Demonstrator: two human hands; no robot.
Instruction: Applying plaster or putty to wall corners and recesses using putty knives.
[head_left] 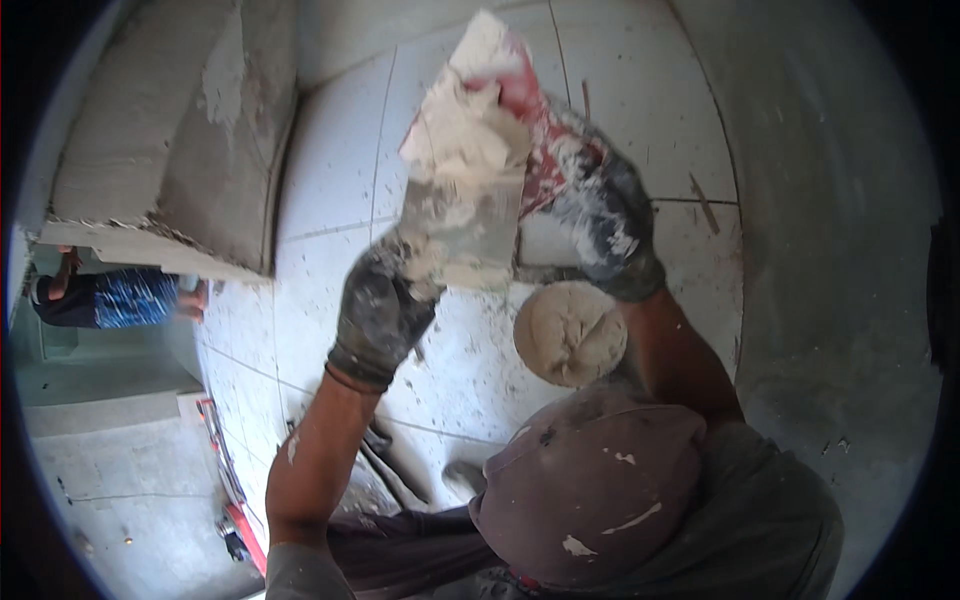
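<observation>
My left hand [385, 312], in a dark smeared glove, is closed at the near left corner of a wide metal putty blade [465, 225]. The blade's handle is hidden. My right hand [608, 215], also gloved and caked with white, grips a red board [540, 160] by its right side. Pale putty [465, 125] lies heaped on the board and reaches its far tip. The blade lies against the near edge of the heap. Just below my right hand stands a round bucket [571, 372] of putty.
Spattered white tiles [330, 290] cover the floor. A rough cement block [160, 150] stands at left, and a grey wall [830, 250] runs along the right. Another person [120, 298] is at far left. A red object [245, 535] lies lower left. My cap [595, 480] fills the lower middle.
</observation>
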